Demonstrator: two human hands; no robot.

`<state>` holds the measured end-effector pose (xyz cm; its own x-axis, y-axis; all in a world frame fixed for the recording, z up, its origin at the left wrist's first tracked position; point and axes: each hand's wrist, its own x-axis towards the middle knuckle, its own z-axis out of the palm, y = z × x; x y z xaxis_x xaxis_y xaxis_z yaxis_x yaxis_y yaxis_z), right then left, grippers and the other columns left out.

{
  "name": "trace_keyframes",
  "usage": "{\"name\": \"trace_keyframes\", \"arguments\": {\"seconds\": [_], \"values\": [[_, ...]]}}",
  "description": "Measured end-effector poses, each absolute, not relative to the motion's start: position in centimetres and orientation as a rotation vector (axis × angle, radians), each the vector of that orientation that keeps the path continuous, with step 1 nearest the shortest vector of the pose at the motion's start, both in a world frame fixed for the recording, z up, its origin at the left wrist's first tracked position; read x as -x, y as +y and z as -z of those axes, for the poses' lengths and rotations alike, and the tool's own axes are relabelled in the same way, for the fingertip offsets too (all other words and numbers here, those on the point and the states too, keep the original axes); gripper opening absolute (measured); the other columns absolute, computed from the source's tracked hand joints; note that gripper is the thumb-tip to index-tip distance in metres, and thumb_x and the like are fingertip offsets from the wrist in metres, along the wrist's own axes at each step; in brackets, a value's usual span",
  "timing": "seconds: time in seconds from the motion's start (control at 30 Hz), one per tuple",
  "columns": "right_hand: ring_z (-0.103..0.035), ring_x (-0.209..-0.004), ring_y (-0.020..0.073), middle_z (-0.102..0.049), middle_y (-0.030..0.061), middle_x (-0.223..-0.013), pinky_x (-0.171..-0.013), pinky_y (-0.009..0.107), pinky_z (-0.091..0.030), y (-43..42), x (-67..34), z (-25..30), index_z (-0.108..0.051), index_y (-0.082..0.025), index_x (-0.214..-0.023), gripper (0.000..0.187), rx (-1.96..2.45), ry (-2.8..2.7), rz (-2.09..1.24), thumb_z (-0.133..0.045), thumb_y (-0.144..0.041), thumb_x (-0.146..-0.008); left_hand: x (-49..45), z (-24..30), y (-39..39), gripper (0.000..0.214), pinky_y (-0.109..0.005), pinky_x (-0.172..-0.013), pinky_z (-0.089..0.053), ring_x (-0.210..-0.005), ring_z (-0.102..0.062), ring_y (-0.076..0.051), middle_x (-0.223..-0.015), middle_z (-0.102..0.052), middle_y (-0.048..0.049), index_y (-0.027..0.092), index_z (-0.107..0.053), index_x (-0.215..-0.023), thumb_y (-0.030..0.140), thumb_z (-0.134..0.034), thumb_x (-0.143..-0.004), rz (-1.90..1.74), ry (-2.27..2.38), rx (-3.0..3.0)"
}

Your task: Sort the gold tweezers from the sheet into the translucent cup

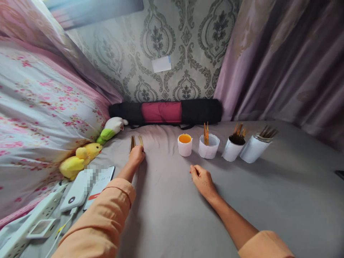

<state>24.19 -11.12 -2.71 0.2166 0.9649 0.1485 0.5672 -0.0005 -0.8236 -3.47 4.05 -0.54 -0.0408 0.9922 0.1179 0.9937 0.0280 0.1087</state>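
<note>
My left hand (137,155) is closed around a small bundle of thin wooden sticks (136,141) that poke up past the fingers, resting on the grey sheet (166,208). My right hand (202,179) lies on the sheet with its fingers curled in, nothing visible in them. Just beyond it stand a white cup with orange liquid (185,144), a white cup with a few sticks (208,146), and two more white cups of sticks (233,147), (255,146).
A black and red rolled bag (165,111) lies against the patterned wall. A floral pillow (40,118), yellow and green-white plush toys (77,159), a phone (100,183), a power bank and a power strip (29,222) crowd the left. Curtains hang on the right.
</note>
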Motion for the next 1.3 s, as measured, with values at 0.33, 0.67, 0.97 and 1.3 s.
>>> {"name": "trace_keyframes", "arguments": {"seconds": [0.33, 0.67, 0.97, 1.3], "values": [[-0.047, -0.047, 0.0115, -0.06, 0.004, -0.058, -0.047, 0.022, -0.03, -11.04, -24.19, 2.66, -0.057, -0.018, -0.066, 0.041, 1.686, -1.455, -0.615, -0.032, -0.047, -0.081, 3.43, 0.12, 3.93, 0.025, -0.024, -0.072, -0.042, -0.088, -0.057, -0.02, -0.092, -0.064, -0.0102, 0.017, -0.066, -0.085, 0.016, -0.047, -0.068, 0.296, -2.316, 2.154], [-0.048, -0.049, 0.0116, -0.06, 0.0032, -0.059, -0.048, 0.021, -0.031, -11.09, -24.23, 2.56, -0.057, -0.018, -0.066, 0.041, 1.687, -1.459, -0.609, -0.033, -0.047, -0.081, 3.63, 0.0, 3.86, 0.025, -0.024, -0.069, -0.042, -0.085, -0.058, -0.019, -0.091, -0.065, -0.0096, 0.018, -0.066, -0.082, 0.016, -0.047, -0.068, 0.332, -2.363, 2.152], [-0.048, -0.047, 0.0124, -0.059, 0.0038, -0.057, -0.046, 0.021, -0.031, -10.99, -24.26, 2.8, -0.057, -0.018, -0.066, 0.043, 1.686, -1.459, -0.623, -0.032, -0.049, -0.081, 3.64, -0.1, 3.93, 0.022, -0.024, -0.067, -0.043, -0.082, -0.06, -0.02, -0.086, -0.066, -0.0104, 0.017, -0.067, -0.078, 0.017, -0.047, -0.068, 0.35, -2.392, 2.14], [-0.047, -0.047, 0.0116, -0.06, 0.0033, -0.058, -0.046, 0.021, -0.03, -11.01, -24.3, 2.7, -0.057, -0.018, -0.067, 0.041, 1.694, -1.471, -0.608, -0.033, -0.047, -0.082, 3.56, -0.35, 3.84, 0.022, -0.025, -0.068, -0.043, -0.082, -0.06, -0.022, -0.082, -0.066, -0.0122, 0.016, -0.067, -0.078, 0.016, -0.047, -0.067, 0.384, -2.445, 2.123]]}}
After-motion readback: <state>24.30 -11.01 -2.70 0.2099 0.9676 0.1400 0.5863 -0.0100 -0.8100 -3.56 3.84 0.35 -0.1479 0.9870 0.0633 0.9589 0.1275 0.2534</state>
